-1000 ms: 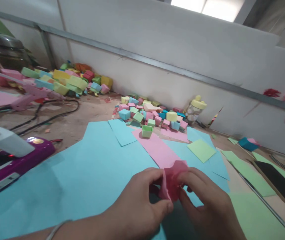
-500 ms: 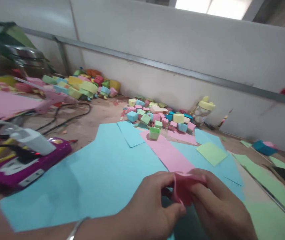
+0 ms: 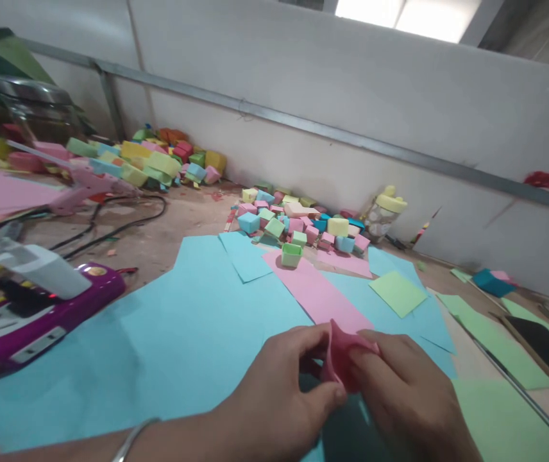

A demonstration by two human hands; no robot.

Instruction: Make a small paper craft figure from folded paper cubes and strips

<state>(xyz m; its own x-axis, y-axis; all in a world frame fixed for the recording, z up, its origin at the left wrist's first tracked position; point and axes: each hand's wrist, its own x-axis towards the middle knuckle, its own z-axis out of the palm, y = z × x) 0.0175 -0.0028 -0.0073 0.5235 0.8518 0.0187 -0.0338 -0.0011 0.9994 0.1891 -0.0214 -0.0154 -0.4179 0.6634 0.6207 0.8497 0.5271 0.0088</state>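
Both hands pinch one small pink paper piece [image 3: 342, 359] just above the blue sheet [image 3: 192, 333] on the tabletop: left hand [image 3: 279, 398] steadies its near edge, right hand [image 3: 404, 398] presses the far side, so folds hold

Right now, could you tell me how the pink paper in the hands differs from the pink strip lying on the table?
The pink paper is folded and crumpled into a partly formed shape; the pink strip lies flat and unfolded. The paper is pinched between the left hand and right hand; the strip rests untouched on blue sheets. The strip looks longer. Both look the same pink.
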